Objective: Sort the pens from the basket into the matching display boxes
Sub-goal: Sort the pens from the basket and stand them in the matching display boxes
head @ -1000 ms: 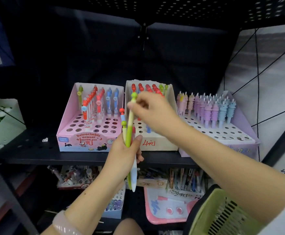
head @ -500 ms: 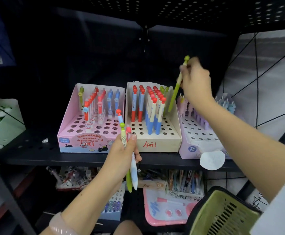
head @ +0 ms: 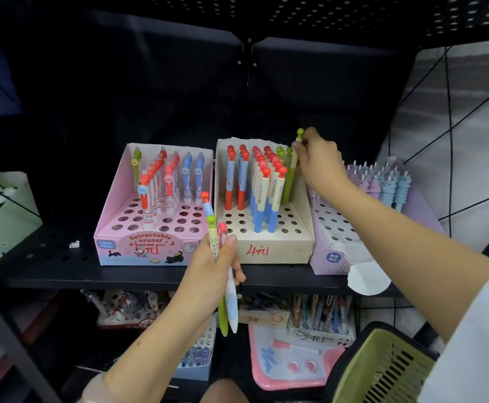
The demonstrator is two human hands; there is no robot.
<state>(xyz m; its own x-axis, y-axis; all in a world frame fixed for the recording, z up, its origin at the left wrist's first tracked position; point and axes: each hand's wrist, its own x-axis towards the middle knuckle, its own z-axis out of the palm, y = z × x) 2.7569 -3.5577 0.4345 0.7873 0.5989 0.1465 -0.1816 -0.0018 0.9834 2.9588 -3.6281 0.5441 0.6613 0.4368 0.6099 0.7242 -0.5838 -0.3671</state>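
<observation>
Head view, R hand: right hand [head: 320, 162] pinched top of a green pen [head: 294, 164], fingers [head: 301, 146] curled round the upper barrel near its ball cap.
Head view, green pen: stood nearly upright at back-right corner of the cream box [head: 275, 248], beside the other green pens [head: 284, 154] in the back row; tip hidden behind the red/blue pens [head: 263, 193], so couldn't tell if seated in a hole.
Head view, L hand: left hand [head: 214, 269] grasped a bundle [head: 223, 257] of approx. 3 pens in front of the shelf [head: 63, 271]; thumb pressed across the barrels, tips hung below the fist.
Head view, other boxes: pink box [head: 138, 242] to the left, lilac box [head: 333, 254] to the right, each w/ free holes.
Head view, basket: green basket [head: 382, 370] at lower right, near the R arm; contents not visible.
Step judged: seating green pen w/ its colour group.
How to do well: keep pen vertical, feel for the hole since tip was hidden, push straight down, let go only once it stands alone. Avoid knocking the neighbouring greens w/ the knuckles.
Risk: lilac box just beside the wrist; sideways pull-out could brush its pens.
L hand tip: keep bundle steady, clear of the front row.
</observation>
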